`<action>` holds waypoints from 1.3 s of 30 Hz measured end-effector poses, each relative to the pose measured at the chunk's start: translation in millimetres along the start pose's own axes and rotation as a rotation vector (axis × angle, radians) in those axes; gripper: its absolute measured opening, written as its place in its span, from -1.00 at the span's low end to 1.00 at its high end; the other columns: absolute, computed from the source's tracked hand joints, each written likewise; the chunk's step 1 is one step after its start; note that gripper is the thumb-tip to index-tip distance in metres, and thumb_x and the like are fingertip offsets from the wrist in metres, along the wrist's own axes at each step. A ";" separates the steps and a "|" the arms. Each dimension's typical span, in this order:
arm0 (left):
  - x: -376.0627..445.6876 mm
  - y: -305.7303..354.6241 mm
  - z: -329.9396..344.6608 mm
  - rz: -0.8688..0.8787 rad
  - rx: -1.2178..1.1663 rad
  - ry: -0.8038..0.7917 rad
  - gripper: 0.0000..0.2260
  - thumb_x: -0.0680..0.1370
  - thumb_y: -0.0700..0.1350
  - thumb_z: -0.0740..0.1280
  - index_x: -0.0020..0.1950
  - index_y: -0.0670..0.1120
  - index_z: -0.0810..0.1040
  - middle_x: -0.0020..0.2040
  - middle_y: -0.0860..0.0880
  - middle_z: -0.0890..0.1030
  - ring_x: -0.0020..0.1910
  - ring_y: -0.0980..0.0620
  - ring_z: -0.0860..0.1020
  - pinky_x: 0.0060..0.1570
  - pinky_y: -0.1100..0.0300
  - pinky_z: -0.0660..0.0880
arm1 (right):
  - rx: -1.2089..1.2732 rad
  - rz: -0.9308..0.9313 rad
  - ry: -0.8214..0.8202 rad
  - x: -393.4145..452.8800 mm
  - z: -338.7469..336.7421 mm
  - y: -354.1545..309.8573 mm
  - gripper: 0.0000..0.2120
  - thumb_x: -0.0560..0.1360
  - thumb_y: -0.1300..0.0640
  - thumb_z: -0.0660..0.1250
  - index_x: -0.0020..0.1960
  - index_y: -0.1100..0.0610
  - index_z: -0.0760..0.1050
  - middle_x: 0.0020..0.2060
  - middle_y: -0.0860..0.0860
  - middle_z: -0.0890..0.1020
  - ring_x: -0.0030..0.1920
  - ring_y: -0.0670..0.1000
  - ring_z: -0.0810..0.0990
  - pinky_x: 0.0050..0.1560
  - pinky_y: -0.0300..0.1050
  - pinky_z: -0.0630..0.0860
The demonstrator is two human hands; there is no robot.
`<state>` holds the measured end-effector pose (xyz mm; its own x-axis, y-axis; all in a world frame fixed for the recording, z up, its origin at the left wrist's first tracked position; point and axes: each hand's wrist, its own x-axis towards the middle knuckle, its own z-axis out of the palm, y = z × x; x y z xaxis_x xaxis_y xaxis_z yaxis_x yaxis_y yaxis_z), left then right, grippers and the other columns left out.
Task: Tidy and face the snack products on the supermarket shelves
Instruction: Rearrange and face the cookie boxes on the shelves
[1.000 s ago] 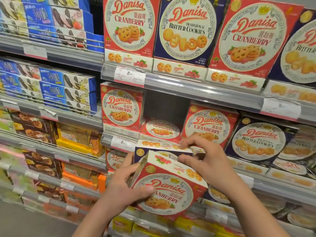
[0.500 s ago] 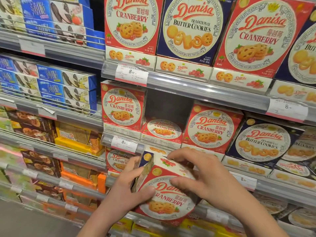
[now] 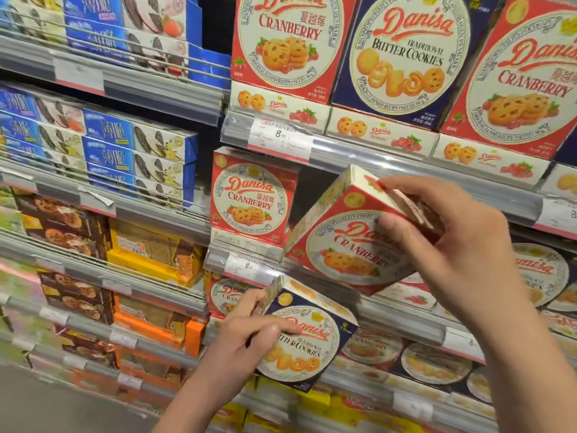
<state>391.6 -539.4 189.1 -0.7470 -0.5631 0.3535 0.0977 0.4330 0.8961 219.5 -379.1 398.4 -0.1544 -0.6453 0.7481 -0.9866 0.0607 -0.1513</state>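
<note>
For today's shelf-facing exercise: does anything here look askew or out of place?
Yes. The red cranberry box in the right hand is tilted, not yet faced beside the upright cranberry box. The left hand holds a blue butter cookies box off the shelf, also tilted.

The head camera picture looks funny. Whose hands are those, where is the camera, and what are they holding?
There is no machine here. A person wears a camera on their head, so you see what they see: their own two hands before supermarket shelves. The right hand has its grip on a red cranberry cookie box, tilted, up by the middle shelf. The left hand holds a dark blue butter cookie box lower down. Another red cranberry box stands upright on that shelf. Bigger cookie boxes fill the shelf above, with a price tag on its edge. Blue biscuit packs sit to the left.
</note>
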 end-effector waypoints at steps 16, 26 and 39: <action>15.5 -5.1 -16.6 -0.066 0.029 -0.092 -0.62 0.47 0.40 0.11 0.04 0.41 0.67 0.51 0.29 0.21 0.52 0.32 0.18 0.35 0.13 0.33 | -0.269 0.021 -0.075 19.1 62.6 -5.7 -0.69 0.57 0.05 0.36 0.31 0.01 0.55 0.15 -0.06 0.63 0.18 0.04 0.51 0.12 -0.09 0.43; 16.6 -1.9 -20.9 -0.074 -0.002 -0.141 -0.63 0.48 0.43 0.11 0.07 0.44 0.65 0.55 0.22 0.20 0.57 0.25 0.13 0.46 -0.06 0.29 | -0.365 -0.083 -0.044 24.7 84.5 4.3 -0.69 0.54 0.10 0.33 0.27 0.07 0.59 0.13 0.05 0.65 0.09 0.16 0.55 0.02 0.19 0.54; 15.3 3.6 -19.0 -0.086 -0.006 -0.139 -0.60 0.47 0.44 0.06 0.09 0.47 0.63 0.61 0.25 0.10 0.57 0.35 0.01 0.39 0.06 0.20 | -0.707 -0.015 -0.254 28.1 89.8 12.3 -0.07 0.36 0.11 0.60 0.60 0.04 0.20 0.42 0.05 0.47 0.37 0.18 0.47 0.38 0.26 0.39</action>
<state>393.0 -559.8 202.8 -0.8366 -0.4948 0.2351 0.0327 0.3832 0.9231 207.7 -464.8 359.6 -0.2086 -0.8005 0.5619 -0.7998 0.4703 0.3730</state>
